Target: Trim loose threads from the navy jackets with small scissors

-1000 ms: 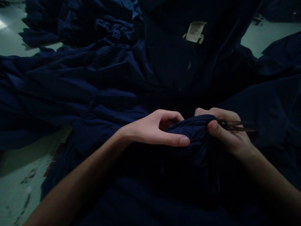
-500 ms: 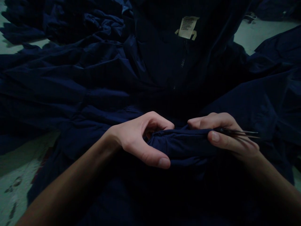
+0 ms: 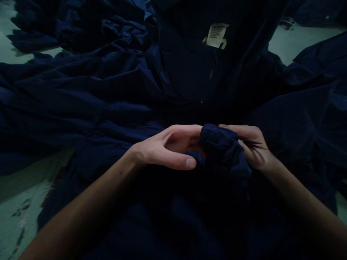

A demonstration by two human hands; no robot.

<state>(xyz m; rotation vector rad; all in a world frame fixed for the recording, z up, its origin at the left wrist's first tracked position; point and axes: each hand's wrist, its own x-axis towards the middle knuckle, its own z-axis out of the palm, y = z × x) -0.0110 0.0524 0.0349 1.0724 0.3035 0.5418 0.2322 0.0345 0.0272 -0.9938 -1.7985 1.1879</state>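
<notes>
Fingers point(image 3: 176, 163) of the left hand point(image 3: 159, 151) curl loosely against the bunched navy fabric fold point(image 3: 222, 151) held above heaped garments point(image 3: 81, 94), while the right hand point(image 3: 256, 155) clamps fold and snips point(image 3: 251, 144) together (blades barely visible), so the points risk nicking cloth or skin.

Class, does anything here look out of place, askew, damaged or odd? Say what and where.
Nothing looks torn. The care label sits askew up top; dark stains mark the pale floor lower left. The right hand grips bunched fabric and pointed snips together.
</notes>
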